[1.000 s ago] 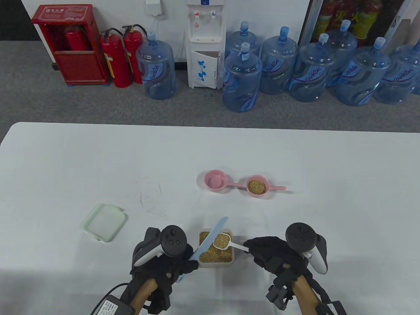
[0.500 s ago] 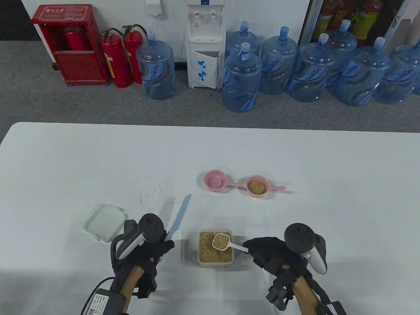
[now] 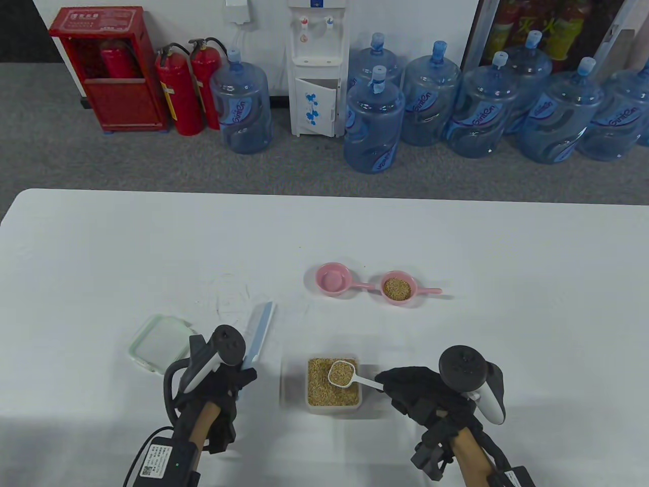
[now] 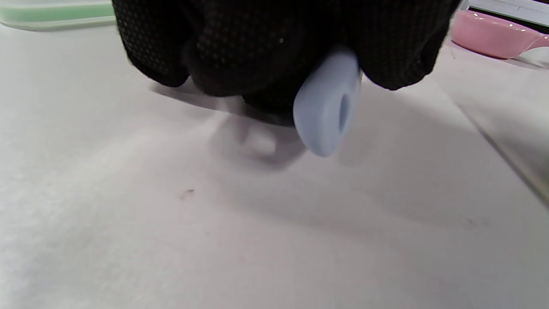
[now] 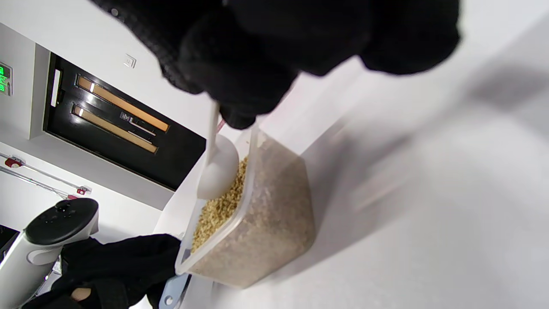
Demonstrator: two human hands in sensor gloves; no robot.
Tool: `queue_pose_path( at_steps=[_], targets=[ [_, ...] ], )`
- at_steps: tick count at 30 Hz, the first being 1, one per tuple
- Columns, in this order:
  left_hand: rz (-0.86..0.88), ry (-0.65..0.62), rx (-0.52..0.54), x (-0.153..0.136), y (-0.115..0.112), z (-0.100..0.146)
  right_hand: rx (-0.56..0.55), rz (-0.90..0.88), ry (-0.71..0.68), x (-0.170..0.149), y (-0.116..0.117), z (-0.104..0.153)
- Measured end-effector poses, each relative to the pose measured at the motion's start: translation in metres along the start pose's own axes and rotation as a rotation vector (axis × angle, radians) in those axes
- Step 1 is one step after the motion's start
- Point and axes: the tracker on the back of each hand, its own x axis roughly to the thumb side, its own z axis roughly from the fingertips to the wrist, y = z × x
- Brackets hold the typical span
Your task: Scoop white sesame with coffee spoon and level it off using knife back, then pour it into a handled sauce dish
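A clear box of sesame (image 3: 333, 389) (image 5: 253, 223) sits near the table's front edge. My right hand (image 3: 418, 393) pinches the handle of a white coffee spoon (image 3: 342, 374) (image 5: 218, 169), whose bowl is level-full of sesame just above the box. My left hand (image 3: 228, 378) grips a pale blue knife (image 3: 258, 332) by its handle (image 4: 328, 105), left of the box, with the blade pointing away over the table. Two pink handled sauce dishes stand further back: the left one (image 3: 333, 279) (image 4: 493, 30) is empty, the right one (image 3: 398, 289) holds sesame.
A green-rimmed lid (image 3: 157, 342) (image 4: 55, 13) lies on the white table (image 3: 507, 329) left of my left hand. Behind the table, on the floor, stand several water bottles (image 3: 372, 122), a dispenser (image 3: 317, 66) and fire extinguishers (image 3: 180, 91).
My left hand has drawn the knife off the spoon and moved it left, away from the box, lowering it toward the table. The right hand and spoon have held still above the box.
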Motion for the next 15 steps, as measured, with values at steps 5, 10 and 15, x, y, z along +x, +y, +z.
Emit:
queue_pose_path(
  at_steps=[5,10,15],
  targets=[
    [0.011,0.017,-0.008,-0.0026,0.0002,-0.0018,0.003,-0.002,0.001,0.0001,0.0003,0.0000],
    [-0.092,0.050,0.022,0.0018,-0.0003,-0.0001,0.003,0.001,0.001,0.0007,0.0007,0.0001],
    [-0.203,0.091,0.064,0.0071,-0.0013,0.0007,0.005,0.001,0.001,0.0008,0.0008,0.0001]
  ],
)
